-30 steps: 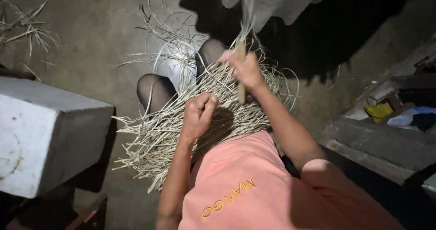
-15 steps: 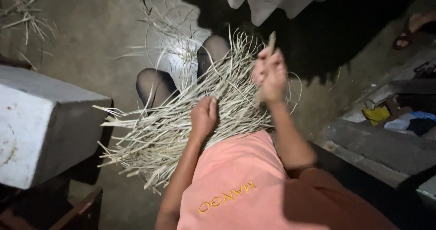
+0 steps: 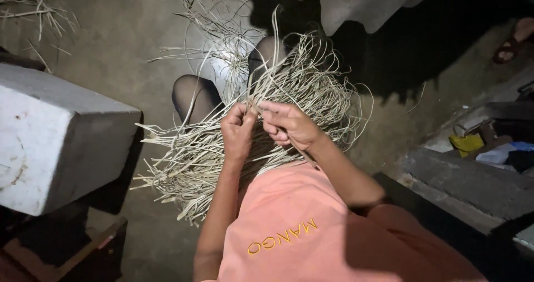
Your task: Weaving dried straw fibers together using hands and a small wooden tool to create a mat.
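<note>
A loose woven mass of pale reed strips (image 3: 222, 148) lies across my lap and knees, its free ends fanning out left and upward. My left hand (image 3: 237, 132) pinches strips at the middle of the mass. Close beside it, my right hand (image 3: 288, 123) grips a thin strip and a slim stick that runs down past my wrist. The two hands nearly touch. I wear an orange shirt (image 3: 295, 226).
A big pale block (image 3: 55, 137) stands at the left on a dark wooden stand. More loose reeds (image 3: 39, 4) lie at the top left on the dirt floor. Stone slabs and coloured clutter (image 3: 473, 148) sit at the right. Someone's foot (image 3: 509, 43) shows at the top right.
My right hand, raised above the weave half a second ago, has come down and in next to my left hand. The left hand stays on the strips.
</note>
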